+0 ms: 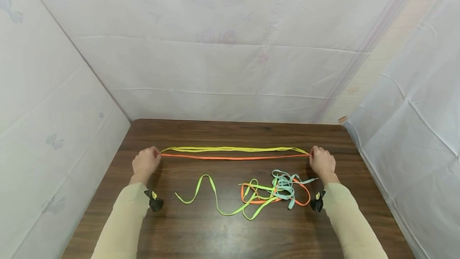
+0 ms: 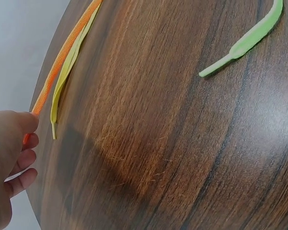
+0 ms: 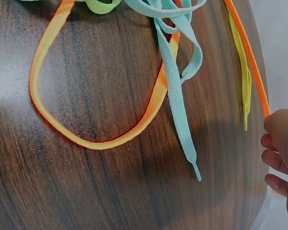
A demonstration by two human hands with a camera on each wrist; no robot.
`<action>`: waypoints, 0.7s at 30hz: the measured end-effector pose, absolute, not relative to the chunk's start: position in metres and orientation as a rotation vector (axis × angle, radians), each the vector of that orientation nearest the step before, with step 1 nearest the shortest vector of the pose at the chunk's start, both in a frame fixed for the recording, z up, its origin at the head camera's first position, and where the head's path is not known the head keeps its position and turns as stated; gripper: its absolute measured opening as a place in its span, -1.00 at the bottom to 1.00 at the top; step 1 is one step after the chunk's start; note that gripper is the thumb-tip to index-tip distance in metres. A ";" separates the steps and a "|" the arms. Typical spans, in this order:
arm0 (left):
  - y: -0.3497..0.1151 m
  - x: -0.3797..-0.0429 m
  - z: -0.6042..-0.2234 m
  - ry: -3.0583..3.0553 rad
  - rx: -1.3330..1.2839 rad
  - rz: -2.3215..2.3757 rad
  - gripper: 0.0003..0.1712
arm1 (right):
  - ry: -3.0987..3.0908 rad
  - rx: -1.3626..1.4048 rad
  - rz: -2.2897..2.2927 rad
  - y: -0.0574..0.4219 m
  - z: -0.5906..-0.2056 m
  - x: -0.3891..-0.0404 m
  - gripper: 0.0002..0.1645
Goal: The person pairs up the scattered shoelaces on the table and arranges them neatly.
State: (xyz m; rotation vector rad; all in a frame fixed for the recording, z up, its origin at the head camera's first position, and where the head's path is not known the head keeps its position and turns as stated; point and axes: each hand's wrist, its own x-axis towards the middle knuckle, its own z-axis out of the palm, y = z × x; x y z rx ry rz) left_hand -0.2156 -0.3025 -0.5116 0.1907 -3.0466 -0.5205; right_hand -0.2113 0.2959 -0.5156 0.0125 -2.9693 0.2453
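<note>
An orange shoelace (image 1: 233, 158) runs nearly straight from side to side between my two hands. My left hand (image 1: 145, 162) pinches one end of it between thumb and forefinger, the other fingers loosely bent. At the far end, my right hand (image 1: 322, 160) pinches the orange lace in the same way. Just behind it, yellow shoelaces (image 1: 230, 148) lie side by side along the table. In the left wrist view, a yellow lace tip (image 2: 54, 129) rests beside the left fingers. The right wrist view shows another yellow tip (image 3: 245, 122) near the right fingers.
On the brown wooden table (image 1: 179, 235), a loose tangle holds a light blue shoelace (image 1: 284, 185), another orange shoelace (image 1: 303, 201) and green laces. One green shoelace (image 1: 215, 195) trails leftward from it in waves. Pale sheeting (image 1: 223, 71) rises behind the table's back edge and along both sides.
</note>
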 end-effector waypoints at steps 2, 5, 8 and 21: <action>-0.303 -0.216 -0.513 -3.043 0.198 -0.522 -0.83 | -2.983 0.003 0.246 0.296 -0.516 -0.211 -0.86; -0.302 -0.217 -0.516 -3.041 0.209 -0.530 -0.82 | -3.001 -0.004 0.252 0.295 -0.517 -0.212 -0.85; -0.301 -0.216 -0.518 -3.036 0.219 -0.539 -0.83 | -3.014 -0.009 0.248 0.294 -0.517 -0.212 -0.85; -0.296 -0.209 -0.525 -3.026 0.222 -0.548 -0.86 | -3.054 -0.034 0.237 0.291 -0.527 -0.207 -0.86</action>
